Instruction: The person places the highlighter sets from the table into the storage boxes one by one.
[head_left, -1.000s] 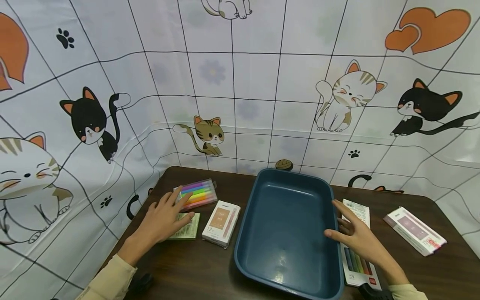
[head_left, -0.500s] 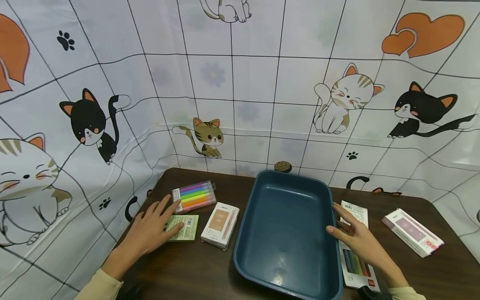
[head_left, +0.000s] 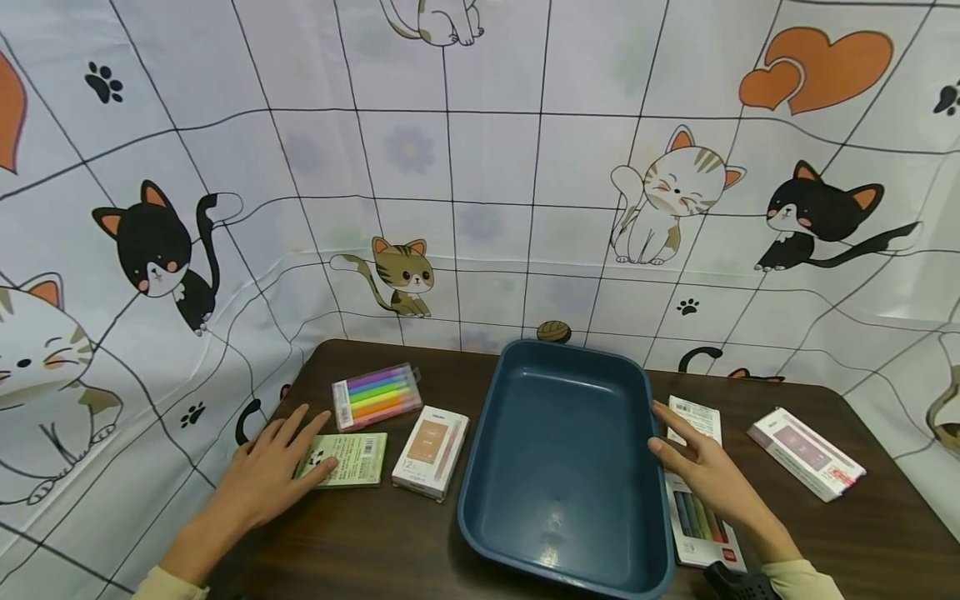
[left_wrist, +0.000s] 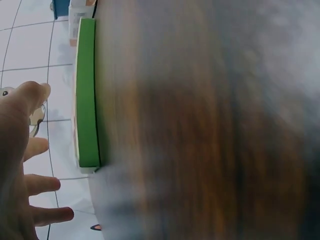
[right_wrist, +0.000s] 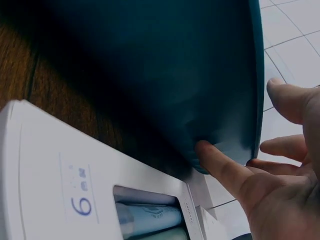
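My left hand [head_left: 262, 479] is spread at the left end of a flat green pack [head_left: 356, 458], its fingers covering that end. In the left wrist view the fingers stand apart beside the pack's green edge [left_wrist: 87, 95], holding nothing. At the right rim of an empty dark blue plastic tray [head_left: 555, 467] is my right hand [head_left: 701, 471], thumb on the rim's inner side. The right wrist view has one finger [right_wrist: 225, 167] against the tray's outer wall. Under that hand lies a white box of coloured markers [right_wrist: 45, 165], partly hidden by it.
A clear case of rainbow-coloured pens [head_left: 378, 397] lies behind the green pack. Left of the tray is a white box with a tan panel [head_left: 431, 450]. Another white box with a mauve panel [head_left: 806, 454] sits at the right. A cat-print cloth [head_left: 487, 225] hangs behind the table.
My left hand has moved down and left, from over the pen case to the end of the green pack. My right hand stays at the tray's rim. The head view has shifted slightly.
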